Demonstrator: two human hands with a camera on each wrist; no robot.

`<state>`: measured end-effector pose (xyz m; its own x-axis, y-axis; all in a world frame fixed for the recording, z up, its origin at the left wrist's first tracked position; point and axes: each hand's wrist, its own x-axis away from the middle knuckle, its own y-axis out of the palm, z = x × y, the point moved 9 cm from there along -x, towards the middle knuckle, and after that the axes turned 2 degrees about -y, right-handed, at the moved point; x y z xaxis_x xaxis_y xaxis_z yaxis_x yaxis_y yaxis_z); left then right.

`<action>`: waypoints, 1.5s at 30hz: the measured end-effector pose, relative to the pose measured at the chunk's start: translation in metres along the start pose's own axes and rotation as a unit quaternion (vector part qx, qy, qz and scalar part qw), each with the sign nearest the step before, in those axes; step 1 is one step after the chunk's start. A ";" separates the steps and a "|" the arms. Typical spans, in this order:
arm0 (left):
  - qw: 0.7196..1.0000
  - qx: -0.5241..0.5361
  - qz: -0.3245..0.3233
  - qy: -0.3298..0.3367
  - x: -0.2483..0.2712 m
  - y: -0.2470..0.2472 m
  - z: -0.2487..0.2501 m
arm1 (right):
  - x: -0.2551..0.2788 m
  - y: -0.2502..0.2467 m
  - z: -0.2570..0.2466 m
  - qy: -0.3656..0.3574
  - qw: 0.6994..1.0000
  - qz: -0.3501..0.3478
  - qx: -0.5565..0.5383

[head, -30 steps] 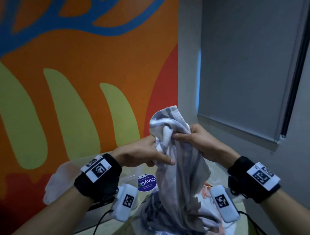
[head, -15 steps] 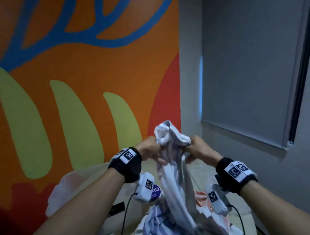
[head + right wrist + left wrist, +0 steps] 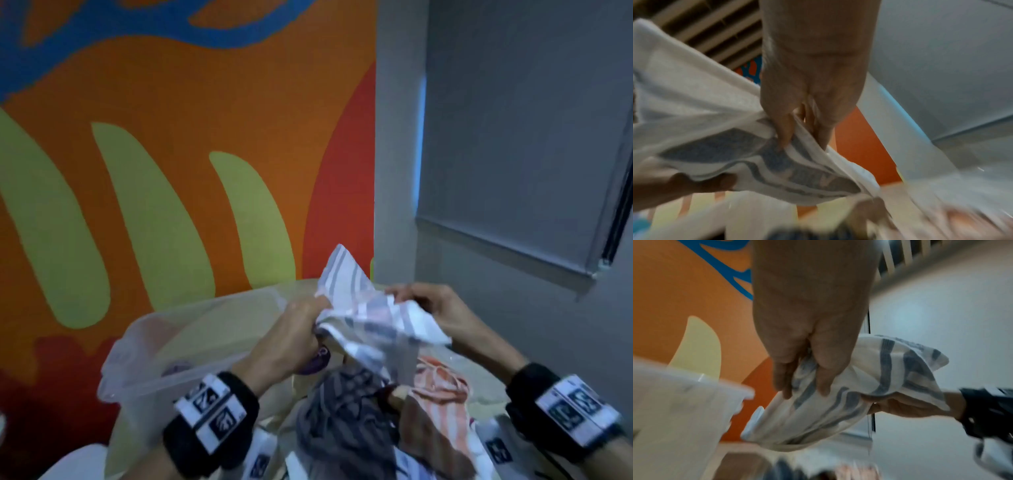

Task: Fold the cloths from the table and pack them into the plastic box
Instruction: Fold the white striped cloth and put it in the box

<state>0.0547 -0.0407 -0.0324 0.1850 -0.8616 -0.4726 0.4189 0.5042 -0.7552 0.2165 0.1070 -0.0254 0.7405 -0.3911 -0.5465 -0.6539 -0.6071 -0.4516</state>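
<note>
Looking from the head, we hold the grey-striped white cloth [image 3: 376, 315] bunched above the table, beside the clear plastic box [image 3: 164, 349]. At the wrists, our left hand [image 3: 809, 340] and right hand [image 3: 807, 100] pinch folds, not corners; spreading it may tangle.

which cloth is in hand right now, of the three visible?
The white cloth with grey-blue stripes, held in the air by both the left hand and right hand. The dark grey cloth and the orange-striped cloth lie below, untouched.
</note>
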 end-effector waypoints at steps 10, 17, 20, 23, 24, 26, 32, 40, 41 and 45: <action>0.975 -0.159 -0.145 0.061 0.181 0.144 -0.042 | 0.194 0.110 0.104 0.087 0.951 -0.201 0.218; 0.990 0.059 -0.128 0.001 0.159 0.120 -0.037 | 0.182 0.134 0.049 -0.055 0.955 -0.151 0.251; 0.985 0.030 -0.161 -0.055 0.138 0.119 -0.046 | 0.164 0.117 0.057 0.059 0.988 -0.082 0.118; 0.980 -0.012 -0.174 -0.098 0.136 0.128 -0.057 | 0.156 0.113 0.069 0.145 0.984 -0.064 0.076; 0.978 -0.020 -0.173 -0.118 0.139 0.132 -0.063 | 0.156 0.111 0.076 0.172 0.981 -0.060 0.071; 0.974 -0.015 -0.162 -0.157 0.143 0.135 -0.072 | 0.158 0.107 0.089 0.209 0.975 -0.043 0.061; 0.959 -0.002 -0.097 -0.267 0.145 0.136 -0.085 | 0.153 0.113 0.092 0.237 0.970 -0.037 0.041; 0.950 0.015 -0.049 -0.309 0.138 0.136 -0.097 | 0.152 0.124 0.097 0.264 0.946 -0.066 0.174; 0.946 0.034 -0.050 -0.317 0.140 0.136 -0.098 | 0.154 0.123 0.096 0.273 0.946 -0.057 0.166; 0.927 0.177 -0.066 -0.324 0.156 0.141 -0.096 | 0.159 0.125 0.086 0.254 0.958 -0.023 0.133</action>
<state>0.0571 -0.0983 -0.2560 0.5587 -0.8263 0.0713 0.7203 0.4408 -0.5355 0.2393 0.0284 -0.2294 0.7056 -0.6950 -0.1380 -0.5846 -0.4609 -0.6677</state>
